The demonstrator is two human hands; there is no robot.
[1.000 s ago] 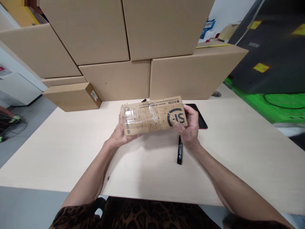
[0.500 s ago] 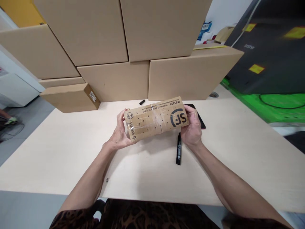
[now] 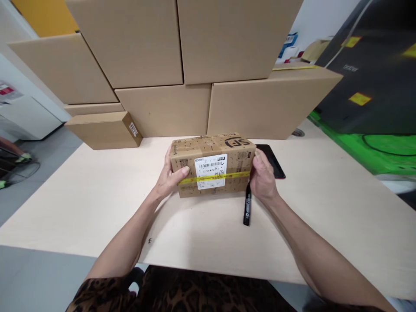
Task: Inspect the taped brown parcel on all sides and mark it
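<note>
left hand [image 3: 170,177]: grasping left end of SF parcel [image 3: 211,167], thumb on front face | right hand [image 3: 264,175]: grasping its right end | parcel: between both hands, above table [image 3: 97,208], white label + yellow tape facing wearer | black marker [image 3: 247,206]: just below right hand | black tablet [image 3: 271,161]: behind right hand

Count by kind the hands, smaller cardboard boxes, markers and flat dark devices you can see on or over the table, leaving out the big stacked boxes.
Hands: 2, left hand and right hand
Smaller boxes: 2, held box and labelled box at left
Black marker: 1
Flat dark device: 1
Total: 6
</note>
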